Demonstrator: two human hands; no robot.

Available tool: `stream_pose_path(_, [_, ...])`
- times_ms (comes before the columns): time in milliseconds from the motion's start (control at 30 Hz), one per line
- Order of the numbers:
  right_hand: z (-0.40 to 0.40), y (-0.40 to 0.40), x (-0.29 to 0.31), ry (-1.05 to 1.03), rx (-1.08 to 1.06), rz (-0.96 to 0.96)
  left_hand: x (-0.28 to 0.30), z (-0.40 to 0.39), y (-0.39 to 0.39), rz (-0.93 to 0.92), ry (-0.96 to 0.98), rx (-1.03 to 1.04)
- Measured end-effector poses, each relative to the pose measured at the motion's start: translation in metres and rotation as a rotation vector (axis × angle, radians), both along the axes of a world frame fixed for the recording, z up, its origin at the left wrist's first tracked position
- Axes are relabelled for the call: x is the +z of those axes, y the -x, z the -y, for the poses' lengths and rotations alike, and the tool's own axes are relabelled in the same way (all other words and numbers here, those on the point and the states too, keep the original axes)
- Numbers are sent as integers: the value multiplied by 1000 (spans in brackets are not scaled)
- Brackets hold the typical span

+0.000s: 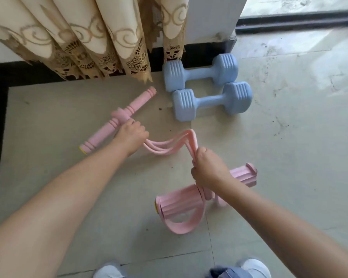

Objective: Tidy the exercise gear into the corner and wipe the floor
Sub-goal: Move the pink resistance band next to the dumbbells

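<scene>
A pink pedal resistance puller is spread between my hands. My left hand (131, 135) grips the middle of its pink foam handle bar (100, 135), which lies slanted on the floor. Pink elastic tubes (169, 145) sag from there to my right hand (209, 167), which holds them bunched above the pink foot pedal bar (177, 203) with its loop strap (185, 227). Two light blue dumbbells (201, 72) (211, 101) lie side by side by the wall corner.
A beige lace-hemmed curtain (84, 37) hangs over the dark skirting at the back left. A white pillar (211, 19) stands behind the dumbbells. Specks of dirt dot the pale tiled floor (289, 137). My shoes (109, 270) show at the bottom edge.
</scene>
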State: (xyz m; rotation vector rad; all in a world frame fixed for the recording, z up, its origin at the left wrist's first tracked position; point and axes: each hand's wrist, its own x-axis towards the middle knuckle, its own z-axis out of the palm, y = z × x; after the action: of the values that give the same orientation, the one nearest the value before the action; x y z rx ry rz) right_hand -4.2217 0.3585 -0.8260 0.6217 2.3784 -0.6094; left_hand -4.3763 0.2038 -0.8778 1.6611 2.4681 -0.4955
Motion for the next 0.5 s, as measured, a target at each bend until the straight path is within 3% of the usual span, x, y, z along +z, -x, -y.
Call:
stream_pose_path(133, [2, 12, -17, 21, -14, -34, -28, 5, 32, -92, 4, 41])
stream_pose_path(267, [7, 8, -17, 30, -12, 2, -19, -4, 59, -48, 30, 83])
stream_pose_path(367, [12, 7, -23, 40, 3, 21, -12, -19, 81, -20, 173, 149])
stream_pose_path(433, [17, 10, -25, 62, 14, 40, -14, -27, 90, 19, 119, 218])
stream_pose_path(500, [21, 12, -29, 74, -4, 44, -23, -26, 93, 65, -30, 421])
